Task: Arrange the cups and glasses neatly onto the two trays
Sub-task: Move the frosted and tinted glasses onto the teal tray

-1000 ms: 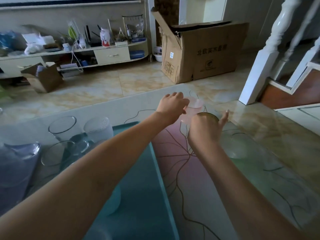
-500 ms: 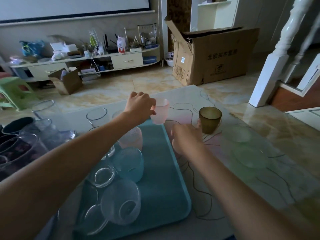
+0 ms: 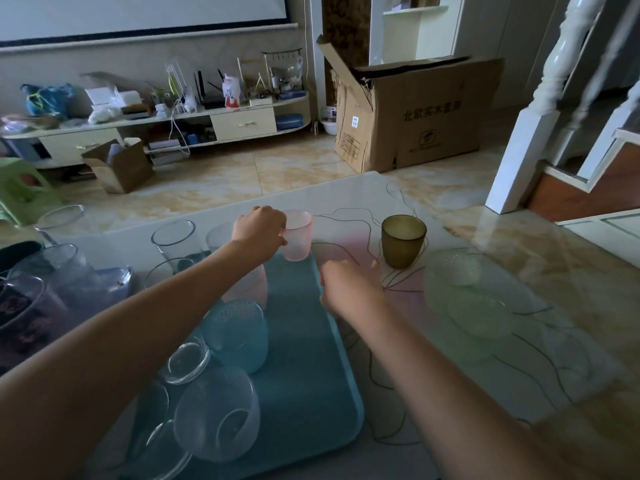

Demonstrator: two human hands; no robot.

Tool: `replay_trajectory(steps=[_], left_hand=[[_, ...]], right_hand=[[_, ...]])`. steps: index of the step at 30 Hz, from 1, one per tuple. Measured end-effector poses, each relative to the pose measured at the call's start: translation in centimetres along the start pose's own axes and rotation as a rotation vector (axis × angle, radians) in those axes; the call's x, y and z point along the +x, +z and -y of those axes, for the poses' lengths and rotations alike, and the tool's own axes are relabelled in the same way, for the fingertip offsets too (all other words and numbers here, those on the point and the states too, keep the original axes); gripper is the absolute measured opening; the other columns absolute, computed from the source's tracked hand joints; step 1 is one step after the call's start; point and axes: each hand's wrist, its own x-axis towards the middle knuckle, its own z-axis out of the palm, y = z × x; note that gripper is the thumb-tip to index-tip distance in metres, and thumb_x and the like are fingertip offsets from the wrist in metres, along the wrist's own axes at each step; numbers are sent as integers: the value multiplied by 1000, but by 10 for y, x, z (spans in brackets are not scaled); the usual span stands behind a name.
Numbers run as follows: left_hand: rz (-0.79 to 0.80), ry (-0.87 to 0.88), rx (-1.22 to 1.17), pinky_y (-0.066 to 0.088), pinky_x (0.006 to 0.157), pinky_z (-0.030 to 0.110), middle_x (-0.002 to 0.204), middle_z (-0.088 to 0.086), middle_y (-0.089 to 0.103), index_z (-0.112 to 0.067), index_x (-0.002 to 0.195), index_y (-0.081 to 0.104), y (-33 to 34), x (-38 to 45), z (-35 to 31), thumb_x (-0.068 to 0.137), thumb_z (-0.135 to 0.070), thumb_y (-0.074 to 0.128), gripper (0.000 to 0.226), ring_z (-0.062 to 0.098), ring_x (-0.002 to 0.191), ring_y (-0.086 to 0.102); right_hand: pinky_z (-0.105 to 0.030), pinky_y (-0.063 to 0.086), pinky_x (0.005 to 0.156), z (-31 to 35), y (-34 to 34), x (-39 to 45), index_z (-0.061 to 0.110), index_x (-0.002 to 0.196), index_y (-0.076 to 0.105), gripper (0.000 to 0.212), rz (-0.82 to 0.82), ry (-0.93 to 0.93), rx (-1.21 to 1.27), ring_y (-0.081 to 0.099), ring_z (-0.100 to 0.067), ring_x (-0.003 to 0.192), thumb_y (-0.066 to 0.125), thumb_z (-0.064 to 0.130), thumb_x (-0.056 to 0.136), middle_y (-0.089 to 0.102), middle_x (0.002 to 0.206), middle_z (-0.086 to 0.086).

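My left hand [image 3: 260, 229] grips a frosted pink cup [image 3: 297, 235] at the far right corner of the teal tray [image 3: 311, 362]; whether it touches the tray I cannot tell. My right hand [image 3: 349, 285] hovers over the tray's right rim, fingers loosely apart, holding nothing. On the tray stand a blue cup [image 3: 239, 332], another pink cup [image 3: 249, 285], a frosted clear cup [image 3: 218, 417] and small clear glasses [image 3: 185, 362]. An olive cup [image 3: 402, 240] stands on the table to the right, apart from both hands. Two pale green cups [image 3: 460, 271] lie on the table beyond it.
Tall clear glasses [image 3: 175, 239] stand at the tray's far left. Dark and clear cups [image 3: 41, 292] crowd the left side of the glass table [image 3: 519, 358]. A cardboard box [image 3: 415, 112] and a white stair post [image 3: 526, 133] stand on the floor beyond.
My left hand has carried the pink cup leftward from beside the olive cup to the tray's far corner. My right hand let go of the olive cup and drew back toward the tray.
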Motion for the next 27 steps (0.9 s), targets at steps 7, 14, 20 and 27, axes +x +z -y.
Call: replay_trajectory(steps=[7,14,20,27], left_hand=[[-99,128,-1,41,80,39,119,12,57,-11,121,50,-14,4,-29,82,10,46,45,30,115,47],[51,622,-56,27,109,38,141,-1,46,-22,133,47,-4,14,-112,85,-24,64,51,19,134,35],[-10,530,-129,28,73,27,85,7,62,-19,86,54,14,10,-144,90,-10,46,13,27,88,55],[-83,436,-129,32,93,33,86,3,69,-21,93,63,-17,-3,-87,91,-21,52,12,26,85,54]], right_hand=[[-42,35,97,-10,10,1,18,117,53,28,133,-69,-8,51,-28,115,52,18,89,58,121,-4],[-49,31,105,-29,10,-13,14,113,55,21,11,-41,30,54,-28,113,49,15,92,60,117,-7],[-45,34,103,-28,17,-14,16,106,61,17,4,-18,8,60,-24,105,51,19,93,66,105,-3],[-51,33,104,-23,6,-15,15,106,55,16,116,-83,64,55,-29,112,49,16,91,61,116,-7]])
